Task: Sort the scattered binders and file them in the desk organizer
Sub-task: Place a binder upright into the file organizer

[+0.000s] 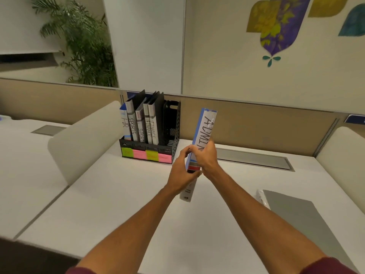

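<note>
White desk (118, 204) fills the lower view; a beige partition (256, 125) runs along its back edge, and a pale curved divider (83, 139) stands at its left side. A potted palm (83, 42) is behind the partition, far left.

A flat grey cover (296, 220) lies on the desk at right, near the person's right forearm. What it is cannot be told.

A black mesh desk organizer (176, 135) sits at the back of the desk against the partition, left of centre. Five binders stand upright in its left and middle slots with their spines facing out. Left to right they read HR (124, 123), SPORTS (132, 123), SPORTS (140, 129), FINANCE (147, 125) and FINANCE (154, 125).

The ADMIN binder (205, 127) has a blue cover and a white spine. It is held upright in front of the person, top leaning slightly right, to the right of the organizer and nearer the camera, apart from it. Whether its lower end touches the desk cannot be told.

Both hands grasp the ADMIN binder at mid-height. The left hand (181, 167) has its fingers curled over the left edge. The right hand (207, 155) wraps the spine from the right and covers the end of the label.

Four sticky notes (146, 154), green, pink, green and pink, line the organizer's front lip. Their writing is too blurred to read.
</note>
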